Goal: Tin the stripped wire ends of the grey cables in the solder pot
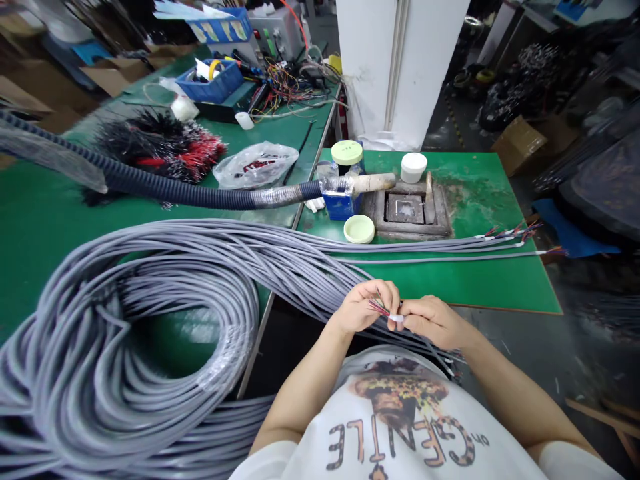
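Observation:
My left hand [367, 307] is closed on the thin coloured wires [380, 308] at the stripped end of a grey cable. Just beside it my right hand [433, 320] pinches the same cable end, near a white band [396, 318] where the wires come out of the sheath. The fingertips of both hands almost meet there. Beneath my hands runs a thick bundle of grey cables [300, 280], some of their ends hanging by my shirt. A few other cables lie across the green table, with their coloured wire ends [525, 232] fanned out at the right.
A big coil of grey cable [65, 313] fills the left. Behind my hands are a grimy square pot [405, 208], a ribbed hose [200, 195], a white-lidded tub [413, 167] and a pale green lid [359, 229]. Black and red wires [160, 147] lie farther back, beside a plastic bag [257, 165].

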A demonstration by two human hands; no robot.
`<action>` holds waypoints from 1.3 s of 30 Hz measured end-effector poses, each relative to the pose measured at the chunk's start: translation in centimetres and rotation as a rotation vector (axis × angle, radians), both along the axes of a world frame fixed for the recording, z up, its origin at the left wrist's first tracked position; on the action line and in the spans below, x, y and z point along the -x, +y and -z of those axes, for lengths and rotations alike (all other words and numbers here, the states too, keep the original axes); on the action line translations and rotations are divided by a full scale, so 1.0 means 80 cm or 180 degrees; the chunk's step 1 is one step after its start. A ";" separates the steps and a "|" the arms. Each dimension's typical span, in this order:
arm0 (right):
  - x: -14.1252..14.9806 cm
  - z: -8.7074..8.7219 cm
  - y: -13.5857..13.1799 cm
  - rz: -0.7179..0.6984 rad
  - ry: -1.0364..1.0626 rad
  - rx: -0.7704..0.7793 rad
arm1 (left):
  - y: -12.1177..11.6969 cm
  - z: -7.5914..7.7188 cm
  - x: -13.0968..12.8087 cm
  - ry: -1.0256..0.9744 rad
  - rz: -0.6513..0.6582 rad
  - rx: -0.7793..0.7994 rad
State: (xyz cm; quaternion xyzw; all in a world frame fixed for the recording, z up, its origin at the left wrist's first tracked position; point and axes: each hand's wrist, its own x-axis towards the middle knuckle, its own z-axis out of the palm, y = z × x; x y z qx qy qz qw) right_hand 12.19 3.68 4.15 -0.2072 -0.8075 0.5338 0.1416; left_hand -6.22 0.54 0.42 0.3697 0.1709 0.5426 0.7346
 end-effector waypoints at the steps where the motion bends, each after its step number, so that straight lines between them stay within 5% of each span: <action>1: -0.001 0.000 0.001 -0.0001 -0.0031 -0.0023 | 0.000 0.000 -0.001 -0.0019 -0.0020 0.0023; 6: -0.004 -0.003 0.001 0.0101 -0.0116 -0.0230 | -0.001 0.003 -0.008 -0.0125 -0.0260 0.0180; 14: -0.004 -0.040 -0.022 0.1470 -0.0442 -0.0497 | 0.008 -0.013 -0.035 0.0145 -0.1025 0.0536; 20: -0.001 -0.030 -0.019 0.2034 -0.0253 -0.1131 | 0.008 -0.021 -0.056 0.0091 -0.1119 0.0659; 27: -0.002 -0.016 -0.009 0.2232 -0.0004 -0.1863 | 0.004 -0.026 -0.075 -0.0338 -0.0889 0.1062; 33: 0.009 -0.017 0.000 0.2214 0.0269 -0.1836 | 0.006 -0.025 -0.070 0.0027 -0.1485 0.0991; 39: 0.012 -0.017 0.011 0.1982 0.0649 -0.1927 | 0.008 -0.022 -0.065 -0.0157 -0.1343 0.1167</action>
